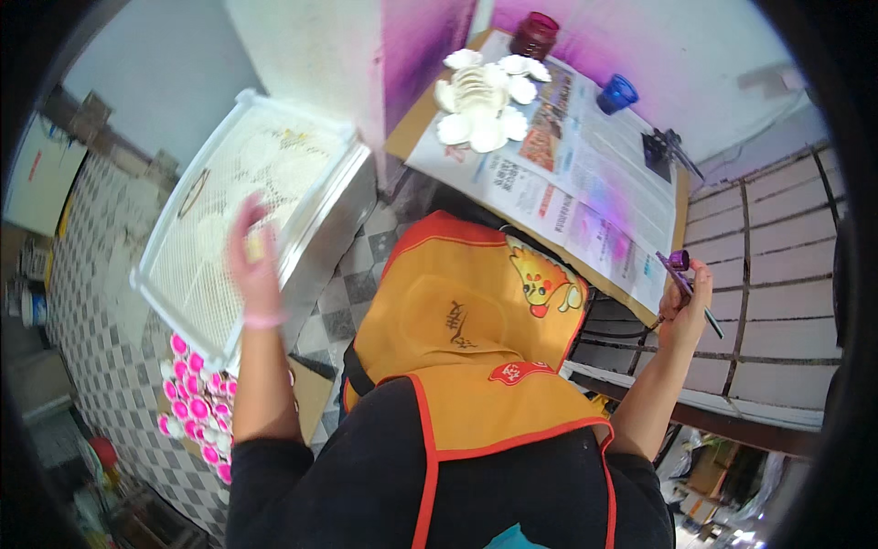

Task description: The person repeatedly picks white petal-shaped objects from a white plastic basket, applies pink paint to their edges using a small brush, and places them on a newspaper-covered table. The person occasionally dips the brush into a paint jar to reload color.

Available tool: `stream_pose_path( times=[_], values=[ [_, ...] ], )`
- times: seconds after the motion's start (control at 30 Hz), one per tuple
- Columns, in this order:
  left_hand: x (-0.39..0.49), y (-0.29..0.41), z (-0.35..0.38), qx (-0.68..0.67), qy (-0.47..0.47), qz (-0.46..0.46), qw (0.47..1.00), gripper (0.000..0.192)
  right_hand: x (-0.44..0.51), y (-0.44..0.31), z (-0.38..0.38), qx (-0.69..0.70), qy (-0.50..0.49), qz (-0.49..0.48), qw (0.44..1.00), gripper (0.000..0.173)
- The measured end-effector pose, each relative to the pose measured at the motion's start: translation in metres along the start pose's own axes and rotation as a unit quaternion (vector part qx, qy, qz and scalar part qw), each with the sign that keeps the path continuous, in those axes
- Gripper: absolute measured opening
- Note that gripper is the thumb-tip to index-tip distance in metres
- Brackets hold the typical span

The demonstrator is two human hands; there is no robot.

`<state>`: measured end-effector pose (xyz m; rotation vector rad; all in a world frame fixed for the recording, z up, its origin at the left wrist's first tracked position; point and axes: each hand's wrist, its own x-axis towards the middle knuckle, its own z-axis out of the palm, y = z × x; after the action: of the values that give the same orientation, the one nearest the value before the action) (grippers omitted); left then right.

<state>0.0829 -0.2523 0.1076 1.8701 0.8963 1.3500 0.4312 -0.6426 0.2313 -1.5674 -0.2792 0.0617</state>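
My right hand grips an airbrush with a small purple paint cup on top, beside the right edge of a newspaper-covered board. My left hand, blurred, hovers over a white mesh tray on the left. Its fingers curve, and a small pale patch shows between them; whether it holds anything is unclear. White cupped pieces with wavy edges lie on the newspaper, some stacked in a row. Pink and purple overspray stains the paper near the airbrush.
At the board's back stand a dark red jar and a blue cup. A black stand sits at its right. Pink-and-white pieces crowd a piece of cardboard below the tray. White walls border the board's far side.
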Motion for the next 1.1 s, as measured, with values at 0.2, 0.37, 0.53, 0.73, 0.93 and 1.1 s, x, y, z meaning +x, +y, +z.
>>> stream_pose_path(
  times=[0.2,0.37,0.53,0.73,0.93,1.1],
  values=[
    [0.106,0.035,0.214,0.044,-0.239,0.074,0.967,0.075,-0.001,0.003,-0.008,0.020,0.047,0.048,0.998,0.025],
    [0.149,0.011,0.267,-0.114,-0.432,-0.044,0.894,0.078,0.007,0.012,-0.014,0.033,0.049,0.071,0.996,0.027],
    [0.154,0.013,0.260,-0.098,-0.435,-0.066,0.893,0.069,0.020,0.017,-0.007,0.027,0.051,0.084,0.995,0.027],
    [0.134,0.071,0.221,0.059,-0.253,0.055,0.964,0.064,0.034,0.024,-0.006,-0.003,0.043,0.087,0.995,0.022],
    [0.036,0.160,0.297,-0.130,-0.394,0.203,0.887,0.063,0.035,0.018,-0.014,0.014,-0.026,0.082,0.996,0.018],
    [-0.016,0.217,0.360,-0.116,-0.434,0.353,0.821,0.061,0.042,0.014,-0.011,-0.004,-0.023,0.065,0.998,0.019]
  ],
)
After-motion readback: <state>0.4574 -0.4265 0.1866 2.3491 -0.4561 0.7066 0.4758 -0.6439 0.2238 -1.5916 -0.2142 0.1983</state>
